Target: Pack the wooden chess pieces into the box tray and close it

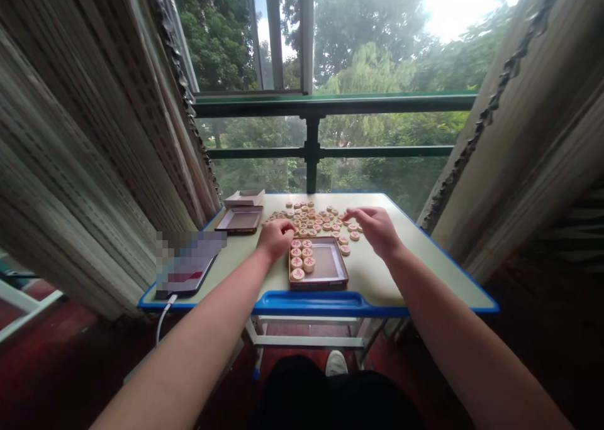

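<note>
My left hand (276, 238) is at the far left corner of a shallow open box (343, 263), its fingers curled together. Whether a piece is pinched in them is hidden. Inside the box, round wooden Chinese chess pieces (309, 264) with red characters stand in two columns along the left side. Beyond the box, many more chess pieces (318, 222) lie loosely spread. Over the right part of that spread is my right hand (380, 229), index finger stretched out to the pieces, with nothing visibly held. A loose chess piece (354, 236) lies just left of its palm.
The pale table (415, 273) has a blue rim and a blue pen groove (311, 301) in front. At the left lie a tablet-like device (191, 270) with a white cable (163, 320), and an open box part (240, 219) with a white tray (244, 197) behind it. Curtains flank the window.
</note>
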Available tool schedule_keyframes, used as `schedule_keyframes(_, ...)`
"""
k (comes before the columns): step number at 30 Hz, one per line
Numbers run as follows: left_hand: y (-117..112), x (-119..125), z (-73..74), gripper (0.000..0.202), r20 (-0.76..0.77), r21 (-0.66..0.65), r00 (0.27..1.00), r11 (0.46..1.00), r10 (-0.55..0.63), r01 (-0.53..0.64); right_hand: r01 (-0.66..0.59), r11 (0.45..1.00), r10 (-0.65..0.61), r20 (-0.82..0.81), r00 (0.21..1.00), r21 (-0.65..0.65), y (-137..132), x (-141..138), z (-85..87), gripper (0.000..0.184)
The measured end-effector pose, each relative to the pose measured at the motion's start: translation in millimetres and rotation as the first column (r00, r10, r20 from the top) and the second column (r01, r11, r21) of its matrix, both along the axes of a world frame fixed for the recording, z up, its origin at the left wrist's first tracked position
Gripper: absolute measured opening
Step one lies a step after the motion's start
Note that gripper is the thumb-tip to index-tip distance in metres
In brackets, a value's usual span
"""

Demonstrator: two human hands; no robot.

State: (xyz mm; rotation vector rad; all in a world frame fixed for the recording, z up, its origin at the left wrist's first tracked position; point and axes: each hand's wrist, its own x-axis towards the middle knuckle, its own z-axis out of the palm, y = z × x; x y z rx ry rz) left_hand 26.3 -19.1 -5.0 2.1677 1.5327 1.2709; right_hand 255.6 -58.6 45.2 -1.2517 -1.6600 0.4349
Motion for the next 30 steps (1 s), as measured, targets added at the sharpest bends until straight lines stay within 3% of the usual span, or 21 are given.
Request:
schedule_keyframes(1, -0.8, 0.2, 0.8, 0.019, 0.005, 0.009, 1.0, 1.0, -0.018, 0.018, 0.123, 0.992, -0.123, 0.006, 0.992, 0.008, 6.4, 8.2, 0.7, 0.037)
schedule_keyframes(3, -2.1, 0.5, 2.0, 0.02, 0.022, 0.019, 0.999, 0.999, -0.046, 0.045, 0.26, 0.965, -0.256, 0.14, 0.956, -0.015, 17.5, 24.0, 0.5, 0.028)
schedule_keyframes(6, -3.5, 0.3, 2.1, 0.018, 0.055, 0.031, 0.996, 0.998, -0.065, 0.063, 0.374, 0.911, -0.285, 0.393, 0.874, -0.17, 26.8, 41.8, -3.4, 0.025)
schedule_keyframes(10, -8.7, -0.4, 0.0, 0.02, 0.088, 0.066, 0.99, 0.992, -0.112, 0.106, 0.353, 0.879, -0.153, 0.511, 0.846, -0.32, 28.4, 49.0, -10.3, 0.023)
schedule_keyframes(13, -14.1, 4.8, 4.4, 0.045, 0.188, 0.11, 0.975, 0.989, -0.118, 0.098, 0.327, 0.896, -0.135, 0.518, 0.845, -0.299, 29.1, 47.4, -12.8, 0.024)
schedule_keyframes(16, -13.2, 20.6, 20.0, 0.057, 0.281, 0.119, 0.947, 0.985, -0.156, 0.127, 0.349, 0.903, -0.176, 0.526, 0.832, -0.25, 33.0, 46.6, -14.1, 0.028)
schedule_keyframes(20, 2.3, 47.7, 46.7, 0.046, 0.21, 0.116, 0.922, 0.945, -0.324, 0.305, 0.365, 0.918, -0.23, 0.539, 0.81, -0.157, 38.3, 46.4, -17.2, 0.028)
schedule_keyframes(23, 17.2, 54.8, 52.4, 0.037, 0.108, 0.224, 0.917, 0.908, -0.385, 0.354, 0.315, 0.943, -0.206, 0.557, 0.805, -0.108, 36.5, 43.5, -18.0, 0.024)
schedule_keyframes(26, 27.1, 48.7, 43.3, 0.034, 0.075, 0.279, 0.936, 0.908, -0.344, 0.312, 0.113, 0.984, -0.018, 0.55, 0.835, -0.139, 29.0, 39.6, -14.3, 0.021)
schedule_keyframes(28, 29.0, 43.7, 35.8, 0.032, -0.056, 0.247, 0.926, 0.894, -0.372, 0.374, -0.018, 0.978, 0.127, 0.528, 0.84, -0.207, 22.1, 37.8, -10.0, 0.019)
schedule_keyframes(30, 27.3, 41.8, 31.7, 0.03, -0.056, 0.24, 0.93, 0.899, -0.364, 0.366, -0.088, 0.949, 0.235, 0.495, 0.836, -0.301, 15.3, 36.4, -5.6, 0.022)
